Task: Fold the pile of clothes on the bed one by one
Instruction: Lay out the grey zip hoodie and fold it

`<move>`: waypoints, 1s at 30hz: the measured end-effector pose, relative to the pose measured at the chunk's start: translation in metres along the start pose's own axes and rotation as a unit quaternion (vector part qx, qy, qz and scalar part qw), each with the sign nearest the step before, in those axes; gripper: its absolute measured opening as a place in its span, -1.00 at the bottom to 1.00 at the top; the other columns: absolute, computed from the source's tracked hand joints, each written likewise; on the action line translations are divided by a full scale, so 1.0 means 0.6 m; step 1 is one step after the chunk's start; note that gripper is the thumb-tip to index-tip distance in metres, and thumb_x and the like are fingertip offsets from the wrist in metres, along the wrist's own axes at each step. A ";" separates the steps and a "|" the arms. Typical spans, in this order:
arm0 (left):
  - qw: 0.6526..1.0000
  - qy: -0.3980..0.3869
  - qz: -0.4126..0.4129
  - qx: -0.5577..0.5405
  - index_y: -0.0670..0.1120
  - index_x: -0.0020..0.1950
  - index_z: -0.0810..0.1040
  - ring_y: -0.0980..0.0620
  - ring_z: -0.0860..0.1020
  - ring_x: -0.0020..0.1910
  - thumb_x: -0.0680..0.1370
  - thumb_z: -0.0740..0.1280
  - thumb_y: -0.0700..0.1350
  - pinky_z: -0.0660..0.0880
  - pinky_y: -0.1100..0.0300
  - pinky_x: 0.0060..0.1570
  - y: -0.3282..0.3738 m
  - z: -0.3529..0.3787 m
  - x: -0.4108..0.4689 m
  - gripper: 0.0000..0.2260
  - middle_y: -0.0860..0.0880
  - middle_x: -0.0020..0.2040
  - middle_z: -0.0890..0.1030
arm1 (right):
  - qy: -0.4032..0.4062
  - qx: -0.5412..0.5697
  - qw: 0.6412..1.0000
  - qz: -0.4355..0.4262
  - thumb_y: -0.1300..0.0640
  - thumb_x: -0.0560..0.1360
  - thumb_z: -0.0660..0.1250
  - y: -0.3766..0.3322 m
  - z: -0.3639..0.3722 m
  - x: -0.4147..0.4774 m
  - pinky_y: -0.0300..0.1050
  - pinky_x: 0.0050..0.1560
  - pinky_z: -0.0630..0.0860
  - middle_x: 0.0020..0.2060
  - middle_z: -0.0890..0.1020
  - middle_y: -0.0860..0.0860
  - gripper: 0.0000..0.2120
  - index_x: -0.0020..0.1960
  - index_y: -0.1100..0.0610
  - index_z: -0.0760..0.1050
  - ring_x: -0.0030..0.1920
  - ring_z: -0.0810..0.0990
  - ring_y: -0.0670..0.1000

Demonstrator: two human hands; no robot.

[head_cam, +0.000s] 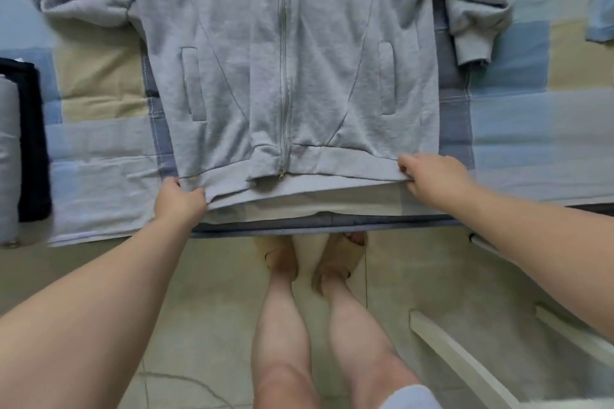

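Pale floor tiles (206,292) run up to the bed's (99,176) near edge. The left hand (179,201) pinches one hem corner of the grey zip jacket (299,60), and the right hand (432,178) grips the other. The jacket lies flat, front up and zipped, hem close to that edge. Patchwork sheet shows on both sides. Its sleeves (475,10) are bunched farther back. A folded dark garment (30,143) sits at the left edge.

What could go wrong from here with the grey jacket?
The left hand and right hand grip the hem of the grey jacket right at the bed edge; a further pull could slide it off toward the floor. The bunched sleeve is not laid flat, so folding now may trap wrinkles.
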State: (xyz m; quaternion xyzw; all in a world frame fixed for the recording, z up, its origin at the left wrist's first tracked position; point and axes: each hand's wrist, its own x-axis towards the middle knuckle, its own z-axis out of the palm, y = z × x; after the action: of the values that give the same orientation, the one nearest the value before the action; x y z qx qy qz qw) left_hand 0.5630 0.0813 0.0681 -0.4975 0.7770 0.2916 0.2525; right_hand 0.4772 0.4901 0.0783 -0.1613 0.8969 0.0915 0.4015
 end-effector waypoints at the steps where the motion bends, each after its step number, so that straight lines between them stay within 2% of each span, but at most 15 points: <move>1: 1.000 0.000 -0.007 -0.008 -0.20 0.24 0.48 -0.22 0.56 0.06 0.54 0.38 -0.16 0.46 -0.02 0.06 -0.004 0.001 -0.005 -0.69 -0.19 0.10 0.59 | -0.006 -0.004 1.000 0.005 0.04 0.61 0.23 -0.014 0.003 -0.002 -0.01 -0.10 0.30 0.06 0.58 0.05 -0.84 0.16 0.04 0.39 0.02 0.55 0.16; 4: 1.000 0.013 0.003 -0.011 -0.13 0.42 0.32 -0.20 0.50 0.14 0.52 0.42 -0.14 0.43 0.00 0.14 -0.007 0.001 -0.009 -0.49 -0.17 0.27 0.48 | 0.020 0.003 1.000 -0.001 -0.12 0.57 0.29 -0.061 0.008 0.003 0.08 0.11 0.36 0.20 0.52 0.04 -0.62 0.30 0.01 0.38 0.18 0.50 0.16; 7: 0.992 0.004 0.117 0.056 -0.07 0.51 0.20 -0.18 0.42 0.34 0.44 0.54 -0.03 0.41 -0.05 0.28 -0.006 -0.001 0.002 -0.24 -0.15 0.45 0.31 | 0.100 0.069 0.989 -0.090 -0.02 0.52 0.36 -0.129 0.009 0.018 0.10 0.19 0.39 0.26 0.47 0.08 -0.49 0.42 0.04 0.36 0.25 0.45 0.19; 9: 0.978 -0.031 0.168 0.119 -0.06 0.52 0.16 -0.16 0.41 0.35 0.42 0.57 0.05 0.41 -0.05 0.23 -0.011 0.004 0.014 -0.17 -0.13 0.47 0.27 | 0.143 0.085 0.974 -0.155 0.06 0.46 0.43 -0.185 0.009 0.032 0.14 0.21 0.38 0.30 0.47 0.12 -0.43 0.43 0.04 0.39 0.29 0.43 0.24; 11: 0.971 -0.029 0.198 0.132 -0.09 0.43 0.22 -0.20 0.47 0.26 0.46 0.54 0.05 0.42 -0.03 0.09 -0.019 0.013 0.033 -0.30 -0.14 0.39 0.35 | 0.166 0.080 0.967 -0.178 0.06 0.42 0.47 -0.244 0.013 0.048 0.19 0.31 0.32 0.43 0.40 0.13 -0.32 0.50 -0.02 0.35 0.42 0.34 0.25; 14: 0.983 -0.021 0.183 0.012 -0.17 0.17 0.39 -0.19 0.51 0.06 0.60 0.38 -0.01 0.31 0.09 -0.11 -0.039 0.014 0.058 -0.69 -0.09 0.03 0.52 | 0.158 0.068 0.968 -0.180 0.04 0.40 0.47 -0.330 0.019 0.068 0.25 0.42 0.22 0.59 0.16 0.12 -0.17 0.58 -0.13 0.18 0.55 0.14 0.26; 16: 0.986 -0.003 0.167 -0.030 -0.21 0.09 0.44 -0.18 0.50 -0.01 0.65 0.29 -0.03 0.28 0.10 -0.16 -0.061 0.006 0.075 -0.77 -0.08 -0.09 0.52 | 0.151 0.058 0.975 -0.152 0.05 0.37 0.47 -0.374 0.023 0.077 0.28 0.43 0.21 0.61 0.09 0.13 -0.12 0.59 -0.13 0.15 0.56 0.12 0.28; 20: 0.994 0.001 0.112 -0.019 -0.15 0.16 0.47 -0.20 0.52 0.09 0.66 0.26 -0.06 0.33 0.08 -0.08 -0.096 -0.025 0.113 -0.82 -0.11 0.03 0.57 | 0.159 0.056 0.983 -0.069 0.06 0.33 0.50 -0.415 0.028 0.087 0.24 0.36 0.27 0.52 0.28 0.08 -0.14 0.55 -0.01 0.21 0.45 0.29 0.19; 21: 0.992 0.015 0.126 0.009 -0.12 0.16 0.45 -0.20 0.51 0.12 0.64 0.29 -0.07 0.34 0.06 -0.06 -0.100 -0.031 0.118 -0.83 -0.12 0.06 0.56 | 0.167 0.057 0.983 -0.059 0.07 0.31 0.51 -0.419 0.028 0.090 0.23 0.31 0.32 0.47 0.34 0.08 -0.17 0.52 0.03 0.26 0.41 0.34 0.20; 22: 0.981 0.047 0.178 0.053 -0.10 0.15 0.43 -0.20 0.49 0.13 0.61 0.33 -0.06 0.36 0.01 -0.02 -0.099 -0.035 0.119 -0.81 -0.12 0.10 0.55 | 0.176 0.053 0.982 -0.053 0.08 0.30 0.52 -0.421 0.026 0.094 0.21 0.22 0.38 0.38 0.41 0.11 -0.23 0.46 0.07 0.33 0.33 0.40 0.23; 24: 0.924 0.102 0.335 0.151 -0.08 0.11 0.43 -0.19 0.46 0.13 0.53 0.42 0.03 0.37 -0.03 0.04 -0.091 -0.037 0.113 -0.70 -0.12 0.12 0.52 | 0.196 0.035 0.978 -0.061 0.13 0.30 0.52 -0.422 0.021 0.102 0.15 -0.01 0.43 0.11 0.52 0.15 -0.46 0.23 0.13 0.44 0.10 0.48 0.26; 26: 0.864 0.069 0.439 0.238 -0.06 0.12 0.46 -0.18 0.44 0.12 0.45 0.46 0.20 0.34 -0.01 0.02 -0.086 -0.035 0.110 -0.56 -0.10 0.14 0.50 | 0.189 0.027 0.979 -0.075 0.16 0.32 0.49 -0.418 0.014 0.105 0.12 -0.12 0.40 -0.06 0.53 0.14 -0.64 0.05 0.14 0.45 -0.03 0.49 0.25; 28: 0.842 0.020 0.439 0.314 -0.03 0.17 0.44 -0.17 0.42 0.16 0.41 0.46 0.27 0.32 -0.01 0.06 -0.085 -0.032 0.120 -0.48 -0.08 0.22 0.46 | 0.162 0.033 0.984 -0.073 0.10 0.38 0.44 -0.410 0.011 0.102 0.13 -0.07 0.44 -0.05 0.52 0.13 -0.70 0.04 0.13 0.44 -0.01 0.48 0.24; 30: 0.838 0.017 0.434 0.331 -0.03 0.20 0.45 -0.18 0.41 0.19 0.49 0.43 0.14 0.29 -0.01 0.05 -0.095 -0.030 0.133 -0.60 -0.08 0.26 0.43 | 0.135 0.044 0.987 -0.074 -0.08 0.44 0.40 -0.403 0.010 0.093 0.17 0.03 0.46 0.03 0.49 0.09 -0.64 0.12 0.09 0.44 0.08 0.46 0.21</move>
State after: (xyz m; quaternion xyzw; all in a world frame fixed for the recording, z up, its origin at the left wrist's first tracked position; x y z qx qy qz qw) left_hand 0.5832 -0.0004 0.0146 -0.0010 0.9677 0.0881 0.2362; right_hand 0.5343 0.2544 0.0240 -0.2203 0.9317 -0.0010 0.2888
